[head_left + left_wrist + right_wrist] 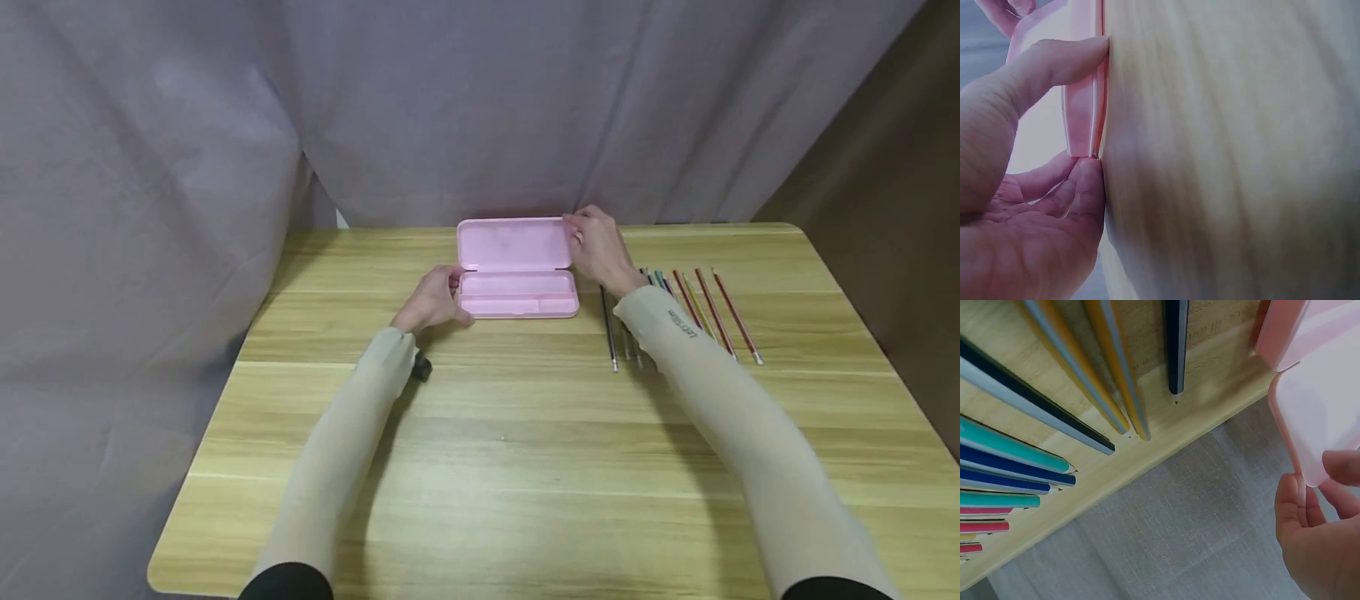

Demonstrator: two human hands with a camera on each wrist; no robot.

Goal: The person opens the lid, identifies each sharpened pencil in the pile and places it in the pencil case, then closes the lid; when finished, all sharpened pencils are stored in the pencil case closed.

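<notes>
Two hands held a pink case [517, 271] that stood open near the far edge of a wooden table [525, 450]. The left hand [433, 298] gripped the left end of the tray, thumb and fingers [1072, 59] curled round its corner, as the left wrist view showed. The right hand [600, 246] pinched the right corner of the raised lid [514, 243], fingertips [1341, 465] closed on its rim in the right wrist view. The lid stood tilted back toward the curtain [480, 108], hinged along the tray's far side. The tray looked empty, with a divider inside.

Just right of the case, under the right forearm, lay a row of pencils [705, 312], side by side, points toward the curtain's side of the table. A small dark object [422, 368] lay by the left wrist; what it was could not be told.

Judged from this, the move would go best with the left hand pinning the tray flat while the right guided the lid by its corner, slowly, so the light case did not slide or tip.

Small dark writing ran along the right sleeve [682, 323]; it was too small to read. No brand showed on the case.
</notes>
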